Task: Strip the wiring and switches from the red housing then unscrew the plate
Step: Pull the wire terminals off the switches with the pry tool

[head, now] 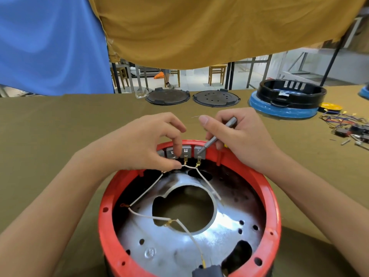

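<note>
A round red housing (105, 198) stands open toward me on the table. Inside lies a shiny metal plate (179, 248) with a large central hole. White wires (145, 191) run across it to brass terminals. Grey switches (186, 152) line the far inner wall. My left hand (143, 142) pinches a white wire just below the switches, its index finger touching a switch. My right hand (237, 134) grips a grey metal tool (217, 136), whose tip rests on the rightmost switch. A dark connector block (207, 270) sits at the near rim.
Two black round lids (167, 96) (216, 97) lie at the table's far edge. A black ring on a blue base (287, 98) stands far right. Loose wires and switches (347, 126) are piled at the right. Blue and mustard cloths hang behind.
</note>
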The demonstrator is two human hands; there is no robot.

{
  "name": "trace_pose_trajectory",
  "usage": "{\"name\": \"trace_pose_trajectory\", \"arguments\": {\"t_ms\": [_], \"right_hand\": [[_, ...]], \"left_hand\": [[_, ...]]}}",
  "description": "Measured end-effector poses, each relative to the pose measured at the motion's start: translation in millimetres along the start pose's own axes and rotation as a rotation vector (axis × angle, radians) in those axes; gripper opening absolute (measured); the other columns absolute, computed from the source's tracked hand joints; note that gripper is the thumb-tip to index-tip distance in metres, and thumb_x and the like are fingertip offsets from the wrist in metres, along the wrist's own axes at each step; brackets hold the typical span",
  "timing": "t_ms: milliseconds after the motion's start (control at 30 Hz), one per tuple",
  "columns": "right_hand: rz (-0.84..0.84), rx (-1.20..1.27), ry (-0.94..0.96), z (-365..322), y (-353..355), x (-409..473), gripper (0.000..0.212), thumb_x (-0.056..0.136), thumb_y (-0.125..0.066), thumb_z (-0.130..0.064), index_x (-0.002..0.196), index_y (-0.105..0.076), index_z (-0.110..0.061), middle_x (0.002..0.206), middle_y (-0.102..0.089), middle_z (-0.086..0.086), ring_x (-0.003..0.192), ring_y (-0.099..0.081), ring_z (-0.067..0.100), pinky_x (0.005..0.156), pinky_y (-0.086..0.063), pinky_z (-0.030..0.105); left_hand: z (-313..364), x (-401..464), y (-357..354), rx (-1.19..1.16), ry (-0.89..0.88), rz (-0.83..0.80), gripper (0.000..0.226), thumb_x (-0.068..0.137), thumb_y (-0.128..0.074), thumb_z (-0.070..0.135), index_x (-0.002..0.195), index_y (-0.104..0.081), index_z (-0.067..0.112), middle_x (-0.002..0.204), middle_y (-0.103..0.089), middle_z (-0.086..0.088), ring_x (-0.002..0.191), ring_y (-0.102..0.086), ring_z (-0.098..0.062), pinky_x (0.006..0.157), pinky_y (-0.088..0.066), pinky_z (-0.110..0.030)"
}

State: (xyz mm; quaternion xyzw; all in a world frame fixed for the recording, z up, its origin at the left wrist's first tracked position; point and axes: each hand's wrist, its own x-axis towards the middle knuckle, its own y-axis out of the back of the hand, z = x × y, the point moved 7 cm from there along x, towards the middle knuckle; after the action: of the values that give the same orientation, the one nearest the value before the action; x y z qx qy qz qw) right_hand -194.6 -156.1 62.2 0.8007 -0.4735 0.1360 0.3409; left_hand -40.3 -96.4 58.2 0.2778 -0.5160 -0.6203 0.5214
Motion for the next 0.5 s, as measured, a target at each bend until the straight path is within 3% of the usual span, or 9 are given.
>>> {"name": "trace_pose_trajectory", "arguments": {"t_ms": [133, 233, 367, 500], "right_hand": [[-0.104, -0.128, 0.038, -4.9, -6.4, 0.0, 0.032, 0.094, -0.066, -0.033, 0.071, -0.070, -0.010, 0.057, -0.063, -0.002, 0.054, -0.055, 0.010, 0.056, -0.043, 0.027], [-0.160, -0.236, 0.056, -7.4, -10.0, 0.2, 0.027, 0.093, -0.064, -0.037, 0.076, -0.074, -0.019, 0.061, -0.064, -0.010, 0.059, -0.056, 0.007, 0.056, -0.041, 0.020], [-0.221, -0.346, 0.104, -13.0, -16.4, 2.1, 0.036, 0.090, -0.057, -0.048, 0.079, -0.075, -0.019, 0.066, -0.064, -0.006, 0.066, -0.058, 0.008, 0.059, -0.044, 0.023], [-0.242, -0.323, 0.093, -11.2, -18.8, 8.4, 0.035, 0.091, -0.060, -0.045, 0.075, -0.074, -0.017, 0.064, -0.065, 0.000, 0.057, -0.058, 0.018, 0.055, -0.044, 0.034]], "left_hand": [[1.5, -0.2, -5.8, 0.076, 0.007, -0.066, 0.011, 0.075, -0.082, 0.044, 0.076, -0.072, 0.040, 0.125, -0.051, 0.026, 0.110, -0.049, 0.009, 0.096, -0.038, -0.021], [3.4, 3.3, -13.3, 0.100, -0.002, -0.065, 0.006, 0.078, -0.082, 0.037, 0.077, -0.075, 0.037, 0.124, -0.055, 0.020, 0.104, -0.052, 0.004, 0.097, -0.042, -0.026], [-0.4, 3.7, -14.7, 0.008, -0.005, -0.051, 0.005, 0.079, -0.083, 0.031, 0.079, -0.078, 0.032, 0.120, -0.054, 0.018, 0.105, -0.055, 0.001, 0.098, -0.044, -0.030], [-1.9, 5.2, -17.5, -0.026, -0.011, -0.055, 0.006, 0.078, -0.083, 0.030, 0.077, -0.078, 0.032, 0.119, -0.052, 0.019, 0.106, -0.054, 0.002, 0.098, -0.043, -0.029]]}}
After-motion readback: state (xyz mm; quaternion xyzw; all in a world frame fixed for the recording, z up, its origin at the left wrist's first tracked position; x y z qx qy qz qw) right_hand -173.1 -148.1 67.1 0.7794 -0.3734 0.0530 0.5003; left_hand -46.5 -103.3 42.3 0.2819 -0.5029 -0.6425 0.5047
